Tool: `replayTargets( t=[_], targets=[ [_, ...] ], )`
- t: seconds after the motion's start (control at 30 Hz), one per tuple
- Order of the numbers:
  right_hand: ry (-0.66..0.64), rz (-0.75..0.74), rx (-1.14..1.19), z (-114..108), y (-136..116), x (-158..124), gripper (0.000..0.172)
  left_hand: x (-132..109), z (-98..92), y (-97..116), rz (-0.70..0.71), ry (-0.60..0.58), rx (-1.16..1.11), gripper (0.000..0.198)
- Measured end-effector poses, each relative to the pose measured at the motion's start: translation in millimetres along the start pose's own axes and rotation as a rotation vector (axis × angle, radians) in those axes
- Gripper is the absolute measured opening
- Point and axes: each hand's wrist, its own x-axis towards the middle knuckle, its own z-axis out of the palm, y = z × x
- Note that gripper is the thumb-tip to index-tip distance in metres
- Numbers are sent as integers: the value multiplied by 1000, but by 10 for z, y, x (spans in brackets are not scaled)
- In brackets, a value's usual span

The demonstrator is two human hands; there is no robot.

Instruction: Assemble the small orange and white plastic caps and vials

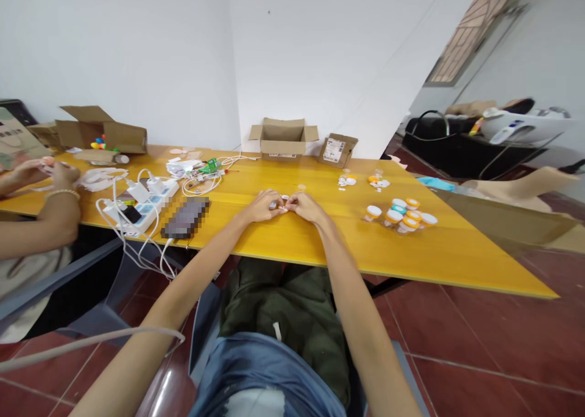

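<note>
My left hand (265, 206) and my right hand (305, 208) meet over the table, fingertips close together in a pinch. Between them shows a small white piece (284, 198), too small and blurred to name. Fingers cover most of what they hold. To the right of my hands stand several small bottles with orange and white caps, among them a bottle (372, 213) set slightly apart and one with a teal cap (399, 205). Farther back lie two little heaps of white and orange parts, one heap (347, 180) left of the other heap (378, 181).
An open cardboard box (283, 147) and a smaller carton (337, 151) stand against the wall. Left of me are a dark phone (186, 217), a power strip (161, 201) with cables, and a green circuit board (211, 166). A co-worker's hands (61, 176) work at far left.
</note>
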Motion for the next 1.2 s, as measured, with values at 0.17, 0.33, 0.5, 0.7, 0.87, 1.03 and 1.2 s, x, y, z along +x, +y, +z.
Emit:
replayTargets(
  t=[0.17,0.33,0.5,0.7,0.87,1.03,1.2],
  targets=[
    [12,19,6,1,2,7,18,5,8,-16,1,-2,8,13],
    [23,18,11,-5,-28,-13,17,4,2,-22,5,-9,14,16],
    [11,51,-14,-27,-75,-41,17,-3,-7,-2,2,-7,5,15],
    [-6,-11,-52,-43,-77,-50,16,-3,11,-3,12,2,-27,15],
    [-50,-12,-101,-86,-134,-72,14,0,17,1,18,6,-66,16],
    [-88,7,-231,-116,-199,-60,17,8,12,10,25,8,-87,18],
    [-96,10,-358,-110,-244,-25,18,18,22,-10,26,4,-83,19]
  ],
)
